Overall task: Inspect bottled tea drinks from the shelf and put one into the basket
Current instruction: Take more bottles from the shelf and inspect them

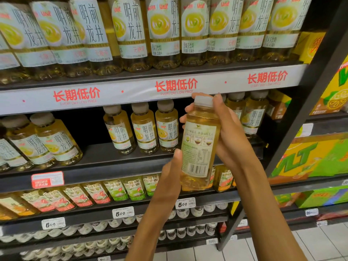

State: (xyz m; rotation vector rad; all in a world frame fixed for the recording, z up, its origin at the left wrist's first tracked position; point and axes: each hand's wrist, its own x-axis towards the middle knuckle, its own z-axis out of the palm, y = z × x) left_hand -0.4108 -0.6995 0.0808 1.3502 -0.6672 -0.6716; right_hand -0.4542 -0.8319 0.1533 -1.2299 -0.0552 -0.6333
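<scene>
A bottle of pale yellow tea (199, 144) with a white cap is held upright in front of the shelf, its back label with barcode turned toward me. My right hand (226, 132) grips it from the right, fingers wrapped behind the neck and thumb near the cap. My left hand (170, 176) holds its lower left side, thumb lying along the label edge. Matching bottles (144, 129) stand on the middle shelf behind. No basket is in view.
The upper shelf (150, 89) carries a row of larger tea bottles (163, 32) above a red-lettered price strip. Lower shelves hold small coloured-label bottles (116, 191) and white-capped bottles. Yellow and green drink cartons (316, 159) fill the rack on the right. Tiled floor shows at bottom right.
</scene>
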